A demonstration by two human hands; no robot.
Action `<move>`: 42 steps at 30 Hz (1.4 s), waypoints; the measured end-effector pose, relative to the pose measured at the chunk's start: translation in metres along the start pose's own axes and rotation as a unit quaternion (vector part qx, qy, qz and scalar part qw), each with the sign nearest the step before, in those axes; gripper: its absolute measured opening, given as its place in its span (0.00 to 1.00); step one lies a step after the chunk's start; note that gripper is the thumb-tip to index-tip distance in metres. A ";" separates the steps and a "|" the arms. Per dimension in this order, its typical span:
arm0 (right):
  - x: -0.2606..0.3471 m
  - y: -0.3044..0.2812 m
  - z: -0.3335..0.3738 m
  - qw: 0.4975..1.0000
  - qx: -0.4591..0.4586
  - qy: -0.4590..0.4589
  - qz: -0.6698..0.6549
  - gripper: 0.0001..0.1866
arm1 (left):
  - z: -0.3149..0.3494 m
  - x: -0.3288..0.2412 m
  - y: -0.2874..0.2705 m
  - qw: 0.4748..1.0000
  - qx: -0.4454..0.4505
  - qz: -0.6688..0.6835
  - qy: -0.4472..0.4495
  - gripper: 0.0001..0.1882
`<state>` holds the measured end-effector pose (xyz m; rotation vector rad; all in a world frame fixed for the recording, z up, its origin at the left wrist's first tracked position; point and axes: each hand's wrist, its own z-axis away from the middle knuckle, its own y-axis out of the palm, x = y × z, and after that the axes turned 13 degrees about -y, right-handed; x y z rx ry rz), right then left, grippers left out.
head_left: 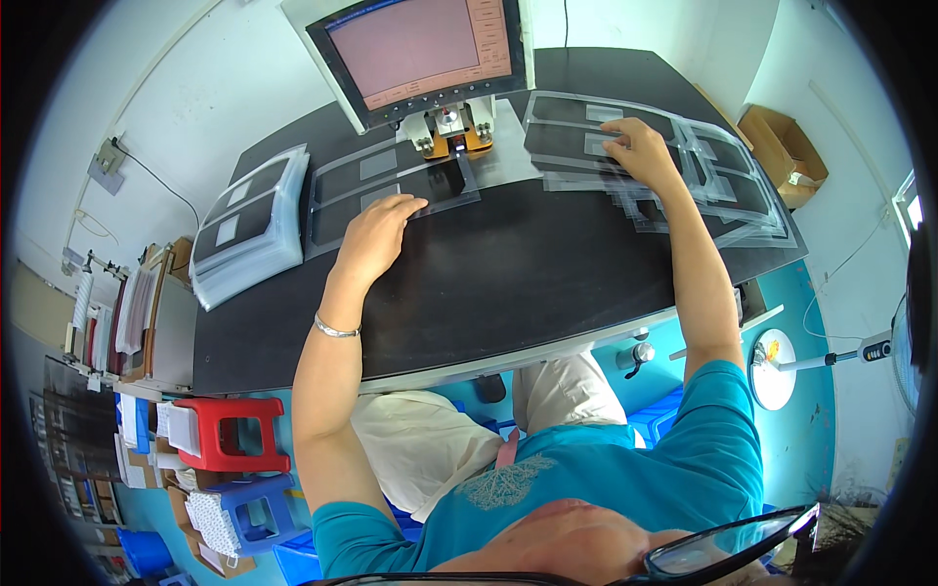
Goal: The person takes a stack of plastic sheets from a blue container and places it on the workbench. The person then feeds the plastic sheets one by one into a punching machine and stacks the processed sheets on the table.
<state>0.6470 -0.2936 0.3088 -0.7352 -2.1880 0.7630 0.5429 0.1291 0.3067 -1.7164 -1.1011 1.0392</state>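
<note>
A clear plastic sheet with dark panels and pale rectangles (337,186) lies left of centre, its right end under the head of a bench machine (449,137). My left hand (379,232) rests on this sheet's near edge, fingers laid out toward the machine; its thumb is hidden. To the right, similar sheets lie in a loose, fanned pile (718,161). Over the pile's left part is my right hand (640,154), thumb and forefinger apart and curved, with nothing visible between them. Whether its fingertips touch the top sheet is hard to tell.
A thick stack of sheets (249,234) stands at the black table's (469,303) left end. The monitor (415,54) rises above the machine. Beyond the right edge is a cardboard box (782,151). A red stool (234,435) and blue stool (256,513) are on the lower left.
</note>
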 end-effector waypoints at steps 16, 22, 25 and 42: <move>0.000 0.000 0.000 1.000 0.007 -0.006 0.007 0.17 | 0.003 -0.016 -0.008 0.999 0.009 -0.016 0.035 0.29; 0.005 -0.001 0.000 1.000 0.013 0.002 -0.001 0.18 | 0.004 -0.018 -0.008 0.999 0.000 -0.031 0.040 0.29; 0.006 -0.002 0.000 1.000 0.019 0.007 -0.006 0.18 | 0.005 -0.018 -0.008 0.999 -0.005 -0.023 0.047 0.29; 0.005 0.002 -0.002 1.000 0.030 0.005 0.000 0.18 | -0.032 -0.013 0.025 0.992 -0.053 -0.113 -0.034 0.24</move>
